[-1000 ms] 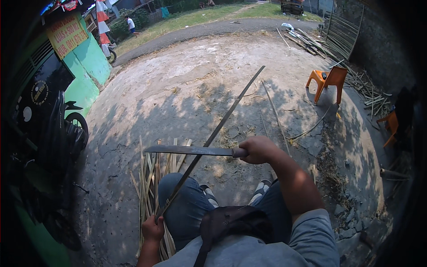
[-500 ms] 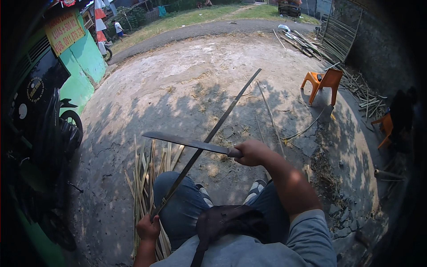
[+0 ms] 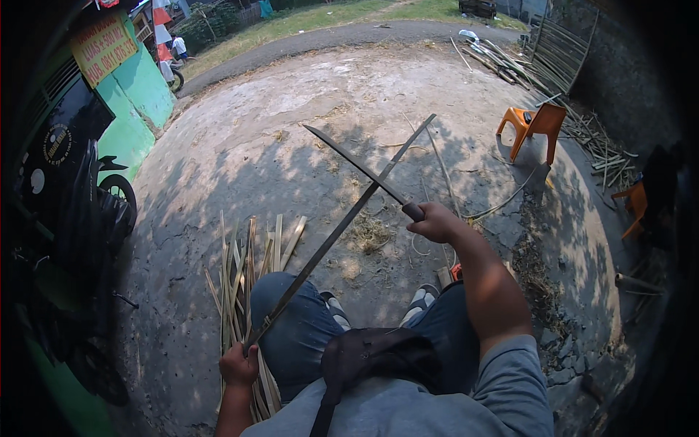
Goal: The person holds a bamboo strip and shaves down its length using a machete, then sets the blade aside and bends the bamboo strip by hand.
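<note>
My left hand (image 3: 239, 364), low beside my left knee, is closed round the near end of a long dark bamboo strip (image 3: 328, 244). The strip slants up and away to the right, past my knee. My right hand (image 3: 435, 223) grips the handle of a machete (image 3: 348, 156), whose long blade points to the far left. Blade and strip cross in front of me, a little beyond the middle of the strip; they appear to touch there. A bundle of split bamboo strips (image 3: 237, 273) lies on the ground by my left leg.
An orange plastic chair (image 3: 537, 131) stands at the far right, with bamboo poles (image 3: 502, 62) and cut pieces behind it. A parked motorcycle (image 3: 95, 197) is at the left by a green wall (image 3: 138, 87). A thin pole (image 3: 442, 164) lies ahead on the concrete.
My right hand has moved away and to the right, sliding the machete farther along the strip, and the blade now points more steeply forward. My left hand keeps its hold.
</note>
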`<state>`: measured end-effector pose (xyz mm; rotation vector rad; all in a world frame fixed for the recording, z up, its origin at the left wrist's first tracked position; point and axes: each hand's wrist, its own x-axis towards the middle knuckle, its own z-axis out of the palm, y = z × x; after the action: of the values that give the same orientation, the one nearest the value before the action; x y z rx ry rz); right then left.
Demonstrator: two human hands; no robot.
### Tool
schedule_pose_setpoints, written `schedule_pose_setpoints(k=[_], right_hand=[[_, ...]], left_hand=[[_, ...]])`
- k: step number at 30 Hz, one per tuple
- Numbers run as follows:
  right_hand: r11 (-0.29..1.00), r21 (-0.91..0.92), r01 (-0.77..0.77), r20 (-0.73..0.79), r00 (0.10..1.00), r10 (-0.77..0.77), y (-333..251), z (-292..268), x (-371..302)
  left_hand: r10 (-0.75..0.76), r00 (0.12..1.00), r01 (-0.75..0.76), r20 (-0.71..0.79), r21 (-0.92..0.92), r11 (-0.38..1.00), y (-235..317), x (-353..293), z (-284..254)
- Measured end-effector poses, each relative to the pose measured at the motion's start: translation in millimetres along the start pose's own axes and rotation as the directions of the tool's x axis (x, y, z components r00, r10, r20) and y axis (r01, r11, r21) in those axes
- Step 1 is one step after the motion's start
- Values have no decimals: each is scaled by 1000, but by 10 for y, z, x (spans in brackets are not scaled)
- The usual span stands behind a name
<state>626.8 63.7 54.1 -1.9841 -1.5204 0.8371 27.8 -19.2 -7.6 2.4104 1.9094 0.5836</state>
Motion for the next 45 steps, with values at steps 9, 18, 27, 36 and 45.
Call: schedule_pose_setpoints(k=[9,18,27,36,45], right_hand=[[903,-318,288,197,952,-234,-613,28,-215],[995,-95,20,39,999,-17,-167,3,-24],[897,-302,324,274,930,-243,-552,114,-185],[960,-172,220,109,973,-204,-387,230,-92],[901,-337,272,194,957,-216,-515,168,-104]], left_hand=[[-5,996,21,84,-182,983,-4,66,40],[-43,990,59,137,-116,992,33,132,-162],[-24,986,63,165,-238,969,-82,88,27],[-42,983,84,177,-239,967,20,65,-65],[-45,981,92,189,-250,964,-64,78,39]])
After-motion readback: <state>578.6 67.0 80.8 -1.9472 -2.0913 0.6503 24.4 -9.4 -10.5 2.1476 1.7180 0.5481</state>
